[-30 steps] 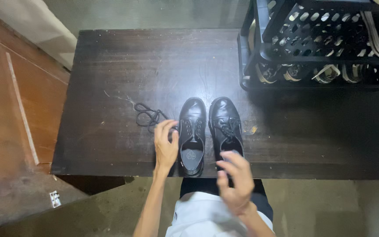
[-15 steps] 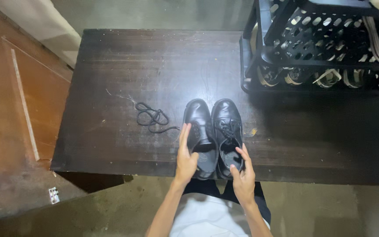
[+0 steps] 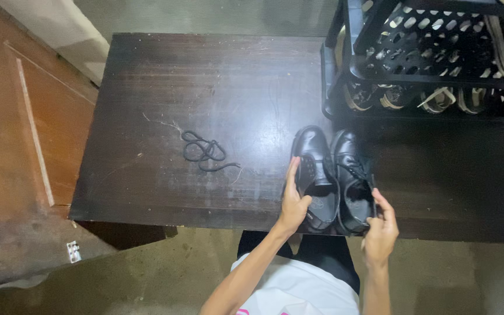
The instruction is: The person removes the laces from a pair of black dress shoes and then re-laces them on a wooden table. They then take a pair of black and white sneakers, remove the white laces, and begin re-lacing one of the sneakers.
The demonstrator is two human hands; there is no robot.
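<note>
Both hands grip one pair of glossy black leather shoes at the near edge of the dark wooden table [image 3: 147,175]. Left hand [image 3: 294,201] is clasped on the outer side of the left shoe [image 3: 315,175]; right hand [image 3: 381,227] holds the heel of the right shoe [image 3: 354,184]. Further left, one loose black lace [image 3: 205,153] lies coiled. At the far right corner stands one perforated black plastic rack [image 3: 427,58].

Two glossy black leather shoes [image 3: 333,175] stand side by side, touching, toes pointing away
</note>
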